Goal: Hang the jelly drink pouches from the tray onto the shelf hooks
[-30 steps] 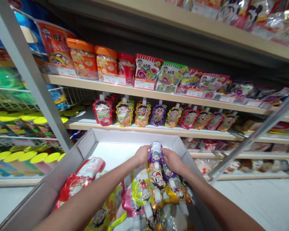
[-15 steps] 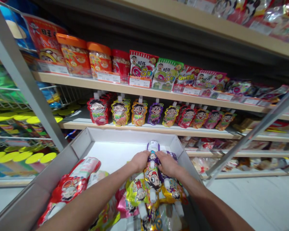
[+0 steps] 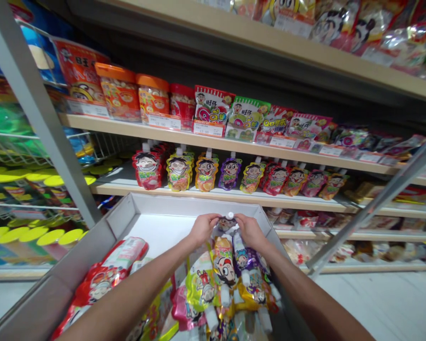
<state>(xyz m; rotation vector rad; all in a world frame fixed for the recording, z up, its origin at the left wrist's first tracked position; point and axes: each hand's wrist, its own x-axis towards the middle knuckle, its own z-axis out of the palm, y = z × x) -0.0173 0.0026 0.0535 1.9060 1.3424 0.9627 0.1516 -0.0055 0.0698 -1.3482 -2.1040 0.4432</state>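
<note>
The fingers of the left hand (image 3: 201, 230) are drawn nearly closed, thumb and fingertips on one side edge of the small pouch (image 3: 227, 222); those of the right hand (image 3: 251, 231) are bent the same way, pinching the opposite edge. From where I stand, the two grips look light and roughly level, with the pouch between them inside the grey box (image 3: 195, 205), close to its far wall and towards its right side. I'd keep the pressure even and stay on the flat edges, so the soft film doesn't fold or slip round; moving both wrists together should keep it from twisting. The white cap (image 3: 230, 215) is best left free of the fingers, as it is now.

That cap shows uppermost, facing up and somewhat back towards the person. The body is strongly foreshortened below it, so the long axis seems to run steeply down from the cap into the box, though I can't tell the exact tilt.

Just nearer in the box, an orange pouch (image 3: 224, 260) lies lengthwise, its cap towards the person, with purple pouches (image 3: 246, 258) to its right. Red pouches (image 3: 122, 260) lie by the left wall. Beyond the box, a shelf (image 3: 291, 201) carries a row of upright pouches (image 3: 230, 174), caps up.
</note>
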